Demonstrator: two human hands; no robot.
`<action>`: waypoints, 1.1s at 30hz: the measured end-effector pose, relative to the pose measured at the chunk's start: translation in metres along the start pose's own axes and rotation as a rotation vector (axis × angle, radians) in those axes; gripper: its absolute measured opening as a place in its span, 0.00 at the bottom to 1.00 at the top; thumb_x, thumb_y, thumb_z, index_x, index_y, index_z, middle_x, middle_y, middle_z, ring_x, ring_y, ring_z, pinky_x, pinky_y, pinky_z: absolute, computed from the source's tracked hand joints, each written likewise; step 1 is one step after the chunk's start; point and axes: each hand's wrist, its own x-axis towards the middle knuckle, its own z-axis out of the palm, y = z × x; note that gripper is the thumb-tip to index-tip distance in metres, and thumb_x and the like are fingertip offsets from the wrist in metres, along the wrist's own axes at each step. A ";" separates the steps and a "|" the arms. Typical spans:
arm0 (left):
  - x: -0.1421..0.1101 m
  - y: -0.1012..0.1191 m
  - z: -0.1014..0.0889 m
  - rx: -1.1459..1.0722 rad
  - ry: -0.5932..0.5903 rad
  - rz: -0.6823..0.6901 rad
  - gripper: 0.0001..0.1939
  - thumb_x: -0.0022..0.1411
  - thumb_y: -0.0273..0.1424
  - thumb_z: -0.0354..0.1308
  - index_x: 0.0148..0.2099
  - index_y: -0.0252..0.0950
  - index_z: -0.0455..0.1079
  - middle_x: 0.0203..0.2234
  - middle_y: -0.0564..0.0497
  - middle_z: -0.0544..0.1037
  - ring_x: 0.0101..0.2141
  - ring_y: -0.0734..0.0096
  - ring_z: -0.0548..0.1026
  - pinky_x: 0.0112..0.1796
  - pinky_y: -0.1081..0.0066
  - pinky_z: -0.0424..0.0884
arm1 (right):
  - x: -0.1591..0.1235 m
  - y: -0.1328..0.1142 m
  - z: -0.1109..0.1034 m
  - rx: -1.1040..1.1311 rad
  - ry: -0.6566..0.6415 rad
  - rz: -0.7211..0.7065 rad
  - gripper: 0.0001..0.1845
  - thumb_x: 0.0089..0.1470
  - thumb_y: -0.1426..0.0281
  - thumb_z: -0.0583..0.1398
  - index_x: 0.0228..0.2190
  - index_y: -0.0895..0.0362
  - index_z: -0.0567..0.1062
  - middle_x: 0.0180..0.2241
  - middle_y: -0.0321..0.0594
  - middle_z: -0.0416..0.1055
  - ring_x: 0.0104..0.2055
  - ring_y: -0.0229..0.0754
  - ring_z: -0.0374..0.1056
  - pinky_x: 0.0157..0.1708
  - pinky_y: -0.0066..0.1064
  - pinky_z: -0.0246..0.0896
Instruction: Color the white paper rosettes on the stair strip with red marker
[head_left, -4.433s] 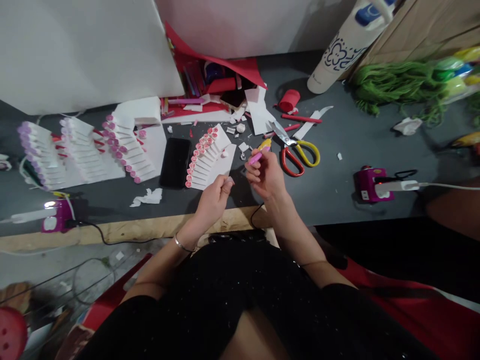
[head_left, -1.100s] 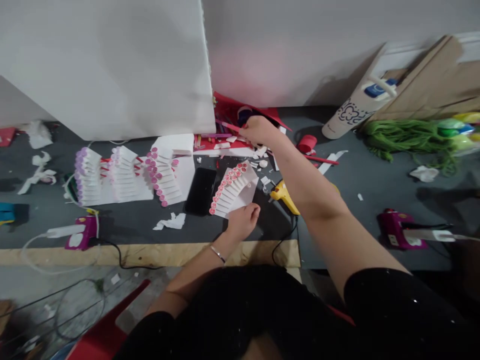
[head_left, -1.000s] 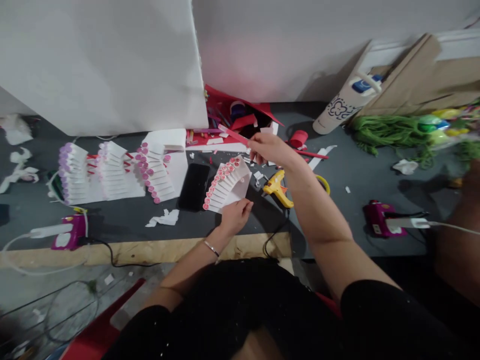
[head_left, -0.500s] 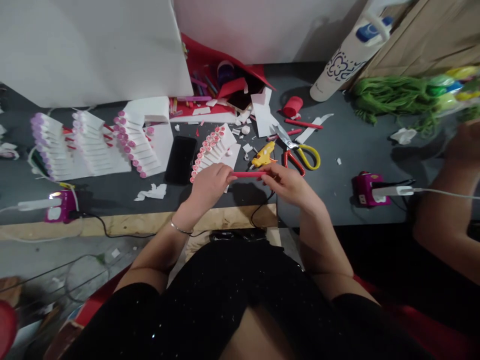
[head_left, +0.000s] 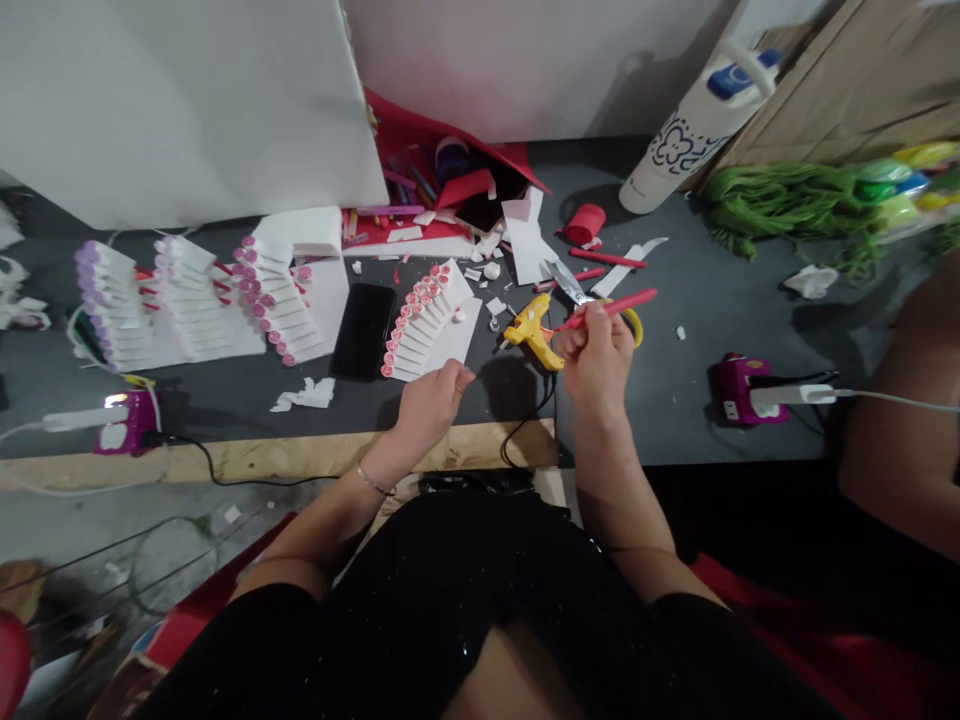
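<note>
My right hand (head_left: 598,358) grips a slim red stick (head_left: 634,301), whose ends stick out on both sides of the fingers. Under that hand lie scissors (head_left: 576,290) with a yellow handle loop, partly covered. Just left of it rests a yellow hot glue gun (head_left: 529,328). My left hand (head_left: 429,408) is closed, thumb pressed against the curled fingers; anything inside is hidden. Beyond it, a white card (head_left: 471,335) carries a fan of small white rolls with pink flower-like tips (head_left: 409,312).
A black phone (head_left: 363,332) and more fans with pink and lilac tips (head_left: 259,290) lie to the left. A white bottle (head_left: 667,145), green yarn (head_left: 784,205) and a purple power adapter (head_left: 742,390) are on the right. Another person's arm (head_left: 904,400) is at the right edge.
Both hands held the red stick between them before. My left hand has let go of it and moved slightly down; my right hand has carried it right, over the scissors.
</note>
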 end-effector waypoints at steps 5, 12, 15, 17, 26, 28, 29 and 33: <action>0.002 -0.027 0.034 0.021 0.225 0.421 0.13 0.80 0.36 0.52 0.44 0.34 0.72 0.53 0.33 0.82 0.60 0.50 0.81 0.57 0.53 0.80 | 0.000 0.017 0.016 -0.159 -0.185 -0.098 0.15 0.58 0.53 0.69 0.36 0.51 0.80 0.29 0.33 0.77 0.28 0.34 0.72 0.27 0.27 0.67; 0.000 -0.051 0.067 0.052 0.145 0.531 0.09 0.79 0.33 0.54 0.50 0.32 0.70 0.65 0.26 0.75 0.70 0.40 0.71 0.64 0.36 0.76 | -0.020 0.073 0.039 -0.236 -0.160 -0.116 0.16 0.62 0.52 0.65 0.40 0.51 0.78 0.35 0.35 0.81 0.33 0.36 0.76 0.35 0.31 0.75; -0.011 -0.052 0.071 0.110 0.163 0.543 0.11 0.78 0.36 0.55 0.50 0.31 0.71 0.67 0.26 0.73 0.70 0.38 0.71 0.63 0.37 0.77 | -0.026 0.083 0.037 -0.293 -0.203 -0.121 0.15 0.60 0.53 0.67 0.38 0.51 0.77 0.34 0.35 0.81 0.34 0.37 0.76 0.36 0.31 0.75; -0.015 -0.051 0.070 0.137 0.182 0.569 0.14 0.79 0.37 0.55 0.50 0.29 0.72 0.66 0.24 0.74 0.69 0.37 0.72 0.62 0.39 0.78 | -0.029 0.084 0.035 -0.343 -0.231 -0.156 0.13 0.61 0.54 0.66 0.38 0.51 0.78 0.34 0.35 0.82 0.34 0.37 0.77 0.37 0.31 0.75; -0.011 -0.057 0.068 0.151 0.214 0.672 0.16 0.79 0.39 0.53 0.47 0.30 0.74 0.63 0.27 0.77 0.69 0.43 0.72 0.67 0.41 0.73 | -0.037 0.083 0.031 -0.470 -0.268 -0.229 0.09 0.62 0.60 0.65 0.41 0.51 0.77 0.36 0.36 0.82 0.33 0.37 0.78 0.37 0.31 0.75; -0.012 -0.057 0.070 0.124 0.214 0.674 0.17 0.80 0.39 0.51 0.48 0.30 0.74 0.63 0.26 0.76 0.69 0.44 0.72 0.68 0.40 0.72 | -0.037 0.083 0.031 -0.497 -0.257 -0.220 0.10 0.62 0.59 0.65 0.40 0.51 0.76 0.35 0.36 0.82 0.32 0.37 0.78 0.36 0.30 0.75; -0.013 -0.057 0.071 0.120 0.213 0.675 0.18 0.81 0.38 0.50 0.49 0.30 0.74 0.63 0.27 0.77 0.69 0.45 0.72 0.68 0.40 0.72 | -0.037 0.083 0.031 -0.512 -0.252 -0.218 0.10 0.62 0.59 0.66 0.40 0.51 0.77 0.35 0.36 0.83 0.32 0.37 0.78 0.36 0.30 0.75; -0.015 -0.054 0.070 0.123 0.233 0.689 0.18 0.80 0.39 0.52 0.48 0.29 0.75 0.62 0.26 0.78 0.67 0.42 0.75 0.67 0.42 0.74 | -0.036 0.083 0.030 -0.541 -0.238 -0.227 0.13 0.62 0.56 0.66 0.42 0.51 0.78 0.36 0.37 0.84 0.32 0.36 0.78 0.36 0.30 0.75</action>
